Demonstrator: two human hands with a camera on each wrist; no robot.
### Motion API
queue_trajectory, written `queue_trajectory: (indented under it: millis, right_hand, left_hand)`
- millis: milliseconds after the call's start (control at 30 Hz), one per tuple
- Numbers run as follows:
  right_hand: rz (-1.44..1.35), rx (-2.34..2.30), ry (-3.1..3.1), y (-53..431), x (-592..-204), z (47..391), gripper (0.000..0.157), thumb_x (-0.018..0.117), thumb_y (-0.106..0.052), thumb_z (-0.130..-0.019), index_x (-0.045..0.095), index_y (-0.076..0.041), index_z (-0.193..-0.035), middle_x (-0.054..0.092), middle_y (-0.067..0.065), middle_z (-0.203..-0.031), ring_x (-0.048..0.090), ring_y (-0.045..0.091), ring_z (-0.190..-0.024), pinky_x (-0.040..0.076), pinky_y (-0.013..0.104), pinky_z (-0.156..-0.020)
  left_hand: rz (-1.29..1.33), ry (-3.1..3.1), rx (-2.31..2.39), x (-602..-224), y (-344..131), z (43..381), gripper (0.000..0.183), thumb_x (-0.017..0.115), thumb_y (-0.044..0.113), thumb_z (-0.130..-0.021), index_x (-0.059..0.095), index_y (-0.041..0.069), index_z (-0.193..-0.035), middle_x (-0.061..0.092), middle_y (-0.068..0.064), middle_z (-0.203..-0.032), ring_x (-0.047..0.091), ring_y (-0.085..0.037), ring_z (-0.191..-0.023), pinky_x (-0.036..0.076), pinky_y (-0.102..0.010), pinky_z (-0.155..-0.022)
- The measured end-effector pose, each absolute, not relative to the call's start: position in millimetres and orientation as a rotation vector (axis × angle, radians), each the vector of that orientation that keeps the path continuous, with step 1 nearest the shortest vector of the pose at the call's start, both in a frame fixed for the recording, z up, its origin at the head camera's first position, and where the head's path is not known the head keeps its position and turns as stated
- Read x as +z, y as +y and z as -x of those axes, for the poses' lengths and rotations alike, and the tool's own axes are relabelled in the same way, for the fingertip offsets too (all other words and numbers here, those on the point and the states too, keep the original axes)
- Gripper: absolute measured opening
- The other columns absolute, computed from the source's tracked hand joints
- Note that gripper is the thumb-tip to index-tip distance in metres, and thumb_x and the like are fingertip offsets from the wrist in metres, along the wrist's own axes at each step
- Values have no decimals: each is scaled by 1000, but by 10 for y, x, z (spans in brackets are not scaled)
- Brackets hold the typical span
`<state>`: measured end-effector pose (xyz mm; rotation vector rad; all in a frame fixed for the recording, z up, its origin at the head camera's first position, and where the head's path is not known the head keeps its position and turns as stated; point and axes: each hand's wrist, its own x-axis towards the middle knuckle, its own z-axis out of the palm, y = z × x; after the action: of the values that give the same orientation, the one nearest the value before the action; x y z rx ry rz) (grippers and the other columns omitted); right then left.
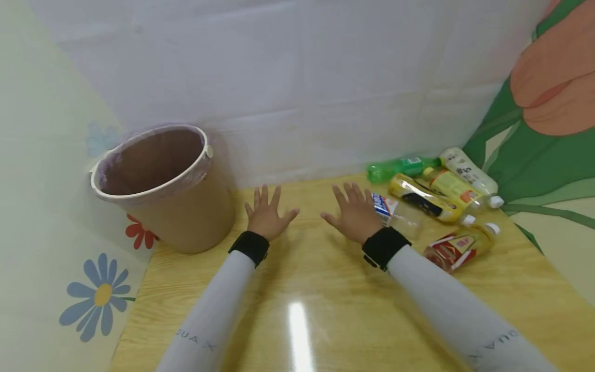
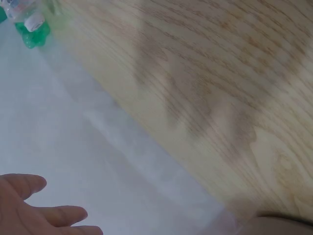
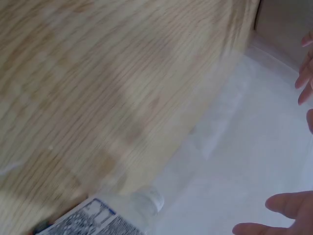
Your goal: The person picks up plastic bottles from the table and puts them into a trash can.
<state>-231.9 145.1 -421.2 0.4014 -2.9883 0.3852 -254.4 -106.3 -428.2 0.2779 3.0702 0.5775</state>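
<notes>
Both hands hover over the wooden table with fingers spread, holding nothing. My left hand (image 1: pixel 267 217) is nearest to the tan bin (image 1: pixel 195 212), a little to its right. Close to the clear bottle with a blue-and-white label (image 1: pixel 386 206) is my right hand (image 1: pixel 357 216), which hides part of it from the head camera. In the right wrist view the same clear bottle (image 3: pixel 110 215) lies at the bottom. Further right lie a green bottle (image 1: pixel 400 168), two yellow-labelled bottles and a red-labelled bottle (image 1: pixel 457 248). At the back right corner is a white bottle (image 1: pixel 469 170).
The bin has a white rim and a thin purple liner (image 1: pixel 109 165). A white sheet (image 1: pixel 260 93) covers the wall behind the table (image 1: pixel 321 289). Flower-patterned walls stand at left and right.
</notes>
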Motion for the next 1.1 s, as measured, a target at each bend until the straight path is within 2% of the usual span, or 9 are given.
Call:
queue_trajectory:
  millis: [233, 467, 667, 933, 1100]
  right_hand:
    - [-411, 329, -2940, 1779, -4258, 2152, 84, 57, -58, -97, 30, -7, -158, 33, 30, -158, 23, 49, -150, 17, 69, -121]
    - [-461, 288, -2892, 2189, -4205, 1930, 82, 68, -46, -93, 36, -2, -154, 37, 32, -152, 29, 53, -145, 22, 71, -117]
    - [-423, 266, -2978, 2593, -4097, 1694, 82, 68, -46, -93, 36, -2, -154, 31, 34, -155, 24, 55, -146, 19, 73, -116]
    - [-454, 279, -2975, 3122, -4149, 1380, 82, 75, -43, -90, 42, 5, -148, 41, 36, -145, 37, 54, -135, 30, 72, -107]
    - [-490, 279, -3010, 3372, -4241, 1200, 86, 79, -48, -85, 46, 3, -146, 42, 34, -144, 41, 51, -131, 33, 68, -104]
  left_hand:
    - [-293, 3042, 606, -4291, -1102, 2534, 92, 43, 74, -94, 10, 25, -164, -1, -18, -171, -7, -39, -158, 3, -74, -120]
    - [-274, 3042, 650, -4288, -1132, 2553, 91, 46, 71, -95, 10, 23, -164, -2, -19, -170, -8, -38, -158, 0, -74, -120]
    - [-268, 3025, 617, -4254, -1101, 2547, 91, 44, 72, -96, 8, 24, -164, -3, -20, -170, -10, -38, -158, 0, -73, -121]
    - [-273, 3022, 624, -4220, -1088, 2552, 91, 43, 72, -96, 7, 23, -164, -5, -20, -170, -12, -37, -157, -1, -74, -120]
    - [-278, 3016, 612, -4236, -1096, 2542, 91, 43, 71, -97, 7, 22, -164, -4, -21, -170, -11, -38, -157, -1, -74, -120]
